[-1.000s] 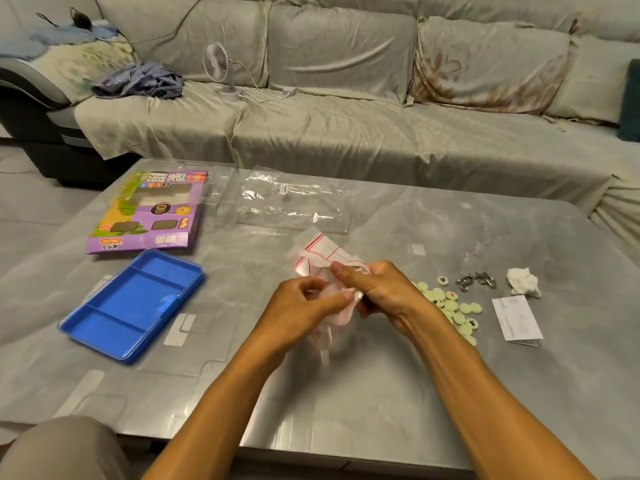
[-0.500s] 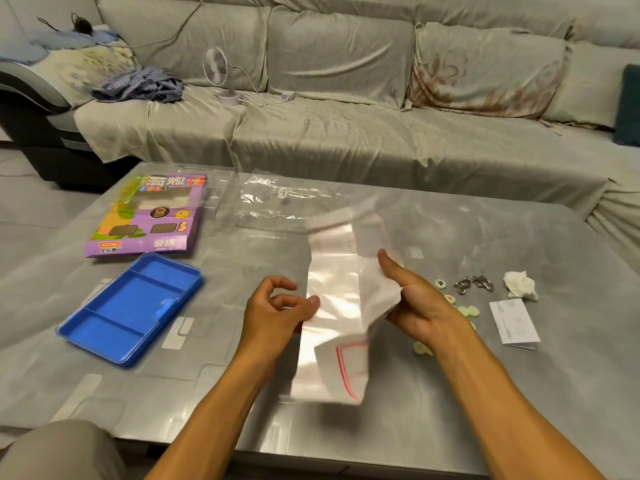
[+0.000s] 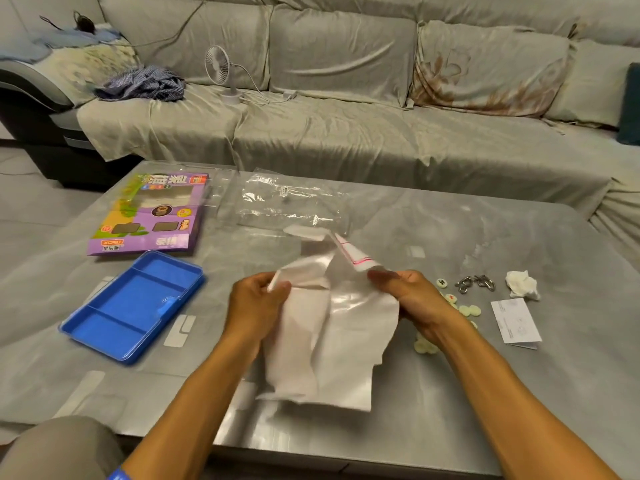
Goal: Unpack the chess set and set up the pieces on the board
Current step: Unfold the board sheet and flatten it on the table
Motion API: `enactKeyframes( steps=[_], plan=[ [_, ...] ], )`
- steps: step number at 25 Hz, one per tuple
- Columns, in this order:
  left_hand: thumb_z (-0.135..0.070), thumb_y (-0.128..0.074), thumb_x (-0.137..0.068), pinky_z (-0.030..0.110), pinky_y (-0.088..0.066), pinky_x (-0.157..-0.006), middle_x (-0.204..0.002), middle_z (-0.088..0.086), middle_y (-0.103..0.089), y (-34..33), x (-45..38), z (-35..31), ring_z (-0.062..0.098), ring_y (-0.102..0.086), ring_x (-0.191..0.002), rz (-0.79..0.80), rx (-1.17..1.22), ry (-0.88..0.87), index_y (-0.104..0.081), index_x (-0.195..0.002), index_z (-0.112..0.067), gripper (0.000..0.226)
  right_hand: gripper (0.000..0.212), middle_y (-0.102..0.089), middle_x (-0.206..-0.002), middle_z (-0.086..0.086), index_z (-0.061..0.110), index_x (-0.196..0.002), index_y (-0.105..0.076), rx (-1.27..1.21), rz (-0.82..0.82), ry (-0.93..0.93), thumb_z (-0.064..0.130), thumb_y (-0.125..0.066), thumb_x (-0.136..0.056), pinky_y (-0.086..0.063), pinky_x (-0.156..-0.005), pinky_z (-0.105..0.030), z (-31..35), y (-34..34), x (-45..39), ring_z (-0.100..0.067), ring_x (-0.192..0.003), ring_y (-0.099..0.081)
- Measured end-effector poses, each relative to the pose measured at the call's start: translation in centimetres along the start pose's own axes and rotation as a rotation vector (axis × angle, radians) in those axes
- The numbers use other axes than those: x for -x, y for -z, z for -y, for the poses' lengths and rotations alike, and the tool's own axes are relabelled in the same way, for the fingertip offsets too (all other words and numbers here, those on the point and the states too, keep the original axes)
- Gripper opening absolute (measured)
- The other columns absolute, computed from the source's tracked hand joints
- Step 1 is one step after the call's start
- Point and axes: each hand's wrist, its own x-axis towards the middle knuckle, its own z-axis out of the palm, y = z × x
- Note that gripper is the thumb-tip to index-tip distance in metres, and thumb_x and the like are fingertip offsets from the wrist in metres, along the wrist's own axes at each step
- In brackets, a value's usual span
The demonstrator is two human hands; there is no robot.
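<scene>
Grey glossy table before a covered sofa. Both hands are raised over the table centre, spreading a translucent plastic sheet: left hand pinches its upper left corner, right hand grips the upper right edge by the red-lined strip. Pale round chess pieces lie on the table just right of the right hand. Blue tray and purple box sit left. Metal rings, crumpled tissue, paper slip at right.

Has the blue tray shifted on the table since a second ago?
No. The blue tray lies in the same spot, just below the purple box, near the table's left edge.
</scene>
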Motion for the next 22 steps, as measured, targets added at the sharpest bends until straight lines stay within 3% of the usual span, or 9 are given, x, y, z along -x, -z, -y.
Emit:
enactKeyframes(
  steps=[3,6,9,12,15,17,18,20,22],
  plan=[
    [-0.023,-0.066,-0.088,0.026,-0.045,-0.062,-0.075,-0.007,-0.066,3.6,-2.2,-0.3,0.012,-0.057,-0.07,-0.153,0.063,-0.082,-0.069,-0.078,-0.023,0.01,0.02,-0.055,-0.054,0.0,0.017,-0.076,-0.071,0.173,-0.205,0.118,0.03,-0.065,-0.09,-0.033,-0.045,-0.025,0.6,1.8,-0.8,-0.018,-0.049,-0.043],
    [-0.023,-0.071,-0.084,0.026,-0.048,-0.064,-0.075,-0.002,-0.068,6.2,-3.6,-0.9,0.013,-0.057,-0.068,-0.136,0.199,-0.073,-0.073,-0.086,-0.018,0.006,0.029,-0.063,-0.061,-0.003,0.015,-0.081,-0.072,0.471,-0.316,0.194,0.036,-0.058,-0.094,-0.041,-0.056,-0.03,0.8,2.8,-1.5,-0.019,-0.057,-0.054],
    [-0.016,-0.069,-0.086,0.012,-0.038,-0.042,-0.061,-0.013,-0.063,6.4,-3.8,-1.3,0.002,-0.051,-0.051,-0.112,0.14,-0.072,-0.071,-0.09,-0.019,0.006,0.018,-0.06,-0.071,-0.008,0.01,-0.09,-0.065,-0.02,-0.315,0.149,0.025,-0.056,-0.096,-0.05,-0.048,-0.029,1.5,1.7,-1.7,-0.02,-0.052,-0.062],
    [-0.001,-0.06,-0.088,0.015,-0.04,-0.042,-0.068,-0.001,-0.064,7.1,-4.0,-2.0,0.01,-0.052,-0.05,-0.17,0.201,-0.119,-0.069,-0.089,-0.013,0.015,0.016,-0.072,-0.094,-0.006,0.012,-0.1,-0.066,-0.478,-0.267,0.262,0.005,-0.052,-0.095,-0.059,-0.077,-0.033,2.9,1.6,-1.3,-0.024,-0.085,-0.071],
    [0.005,-0.052,-0.088,0.022,-0.056,-0.064,-0.079,0.005,-0.07,7.7,-3.6,-2.2,0.017,-0.068,-0.073,-0.142,0.359,-0.189,-0.065,-0.081,-0.008,0.02,0.011,-0.071,-0.079,-0.001,0.009,-0.082,-0.069,-0.327,-0.269,0.439,-0.001,-0.066,-0.079,-0.052,-0.093,-0.029,3.0,2.2,0.1,-0.012,-0.082,-0.066],
    [0.001,-0.044,-0.086,0.026,-0.057,-0.072,-0.077,0.003,-0.072,8.1,-3.7,-1.7,0.018,-0.069,-0.079,-0.094,0.556,-0.15,-0.07,-0.078,-0.007,0.028,0.022,-0.067,-0.06,0.005,0.009,-0.075,-0.068,-0.07,-0.402,0.544,-0.005,-0.057,-0.087,-0.052,-0.073,-0.018,1.8,2.5,0.9,-0.004,-0.059,-0.057],
    [-0.003,-0.043,-0.086,0.028,-0.056,-0.072,-0.076,0.004,-0.072,8.2,-3.6,-1.4,0.018,-0.068,-0.078,-0.069,0.628,-0.102,-0.073,-0.075,-0.009,0.032,0.03,-0.061,-0.05,0.008,0.012,-0.074,-0.066,-0.102,-0.421,0.515,-0.004,-0.049,-0.094,-0.048,-0.057,-0.015,1.1,2.6,1.1,-0.002,-0.047,-0.047],
    [-0.013,-0.054,-0.088,0.028,-0.053,-0.07,-0.078,0.006,-0.072,8.3,-3.0,-0.3,0.021,-0.067,-0.079,-0.067,0.445,-0.006,-0.074,-0.077,-0.012,0.023,0.038,-0.065,-0.054,0.006,0.016,-0.071,-0.072,-0.015,-0.329,0.466,-0.007,-0.05,-0.092,-0.045,-0.05,-0.015,-1.2,3.1,1.8,-0.004,-0.046,-0.051],
    [-0.007,-0.068,-0.081,0.022,-0.049,-0.066,-0.085,0.005,-0.071,8.1,-2.1,1.6,0.021,-0.066,-0.081,-0.006,0.023,0.025,-0.072,-0.089,-0.011,0.009,0.034,-0.075,-0.08,-0.001,0.018,-0.073,-0.077,0.082,-0.04,0.283,-0.011,-0.062,-0.081,-0.052,-0.069,-0.019,-3.1,2.7,2.8,-0.014,-0.076,-0.071]
  ],
)
